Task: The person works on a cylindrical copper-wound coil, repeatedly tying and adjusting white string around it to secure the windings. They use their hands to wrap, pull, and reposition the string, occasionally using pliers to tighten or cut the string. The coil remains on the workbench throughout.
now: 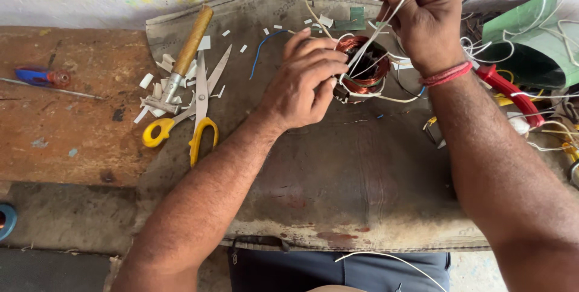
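Here the coil (363, 69), a ring of copper winding, lies on the mat (338, 165) on the tabletop (66, 117), its opening facing up and holding only white threads. The left hand (304, 81) presses its fingers on the coil's near rim, grip narrow. The right hand (422, 18), fisted tight, pulls white threads (377, 33) that slant up and right from the coil; scissors (196, 108) lie well apart, blades pointing away.

A round coil (365, 69) of shiny copper-red wire sits on a dark, worn mat (338, 171). It is a ring with a hole in the middle. Thin white strings (369, 42) come up out of it, pulled tight and slanting. More white strings loop around its sides.
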